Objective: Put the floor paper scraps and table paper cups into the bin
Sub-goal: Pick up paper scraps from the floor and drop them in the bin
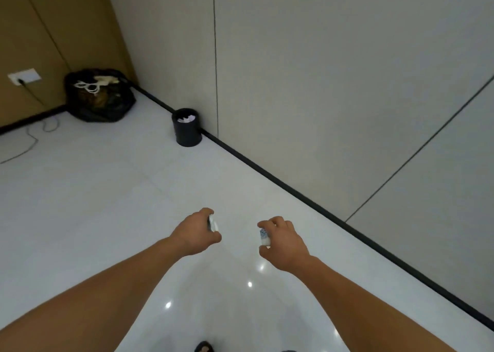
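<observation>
Left hand [196, 232] grips a white item [213, 223]; right hand [284, 240] grips a printed cup [264, 237]. Release only once directly above the far bin [187, 135].

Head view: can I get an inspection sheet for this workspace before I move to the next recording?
surface: glossy white floor.
job's things: black bin by the wall, white paper inside.
clutter: full black bag in the corner.
grips: left hand holds a white item; right hand holds a blue-printed item; likely cups.
cables: one cable runs from a socket across the floor.
surroundings: grey wall, black skirting.
</observation>
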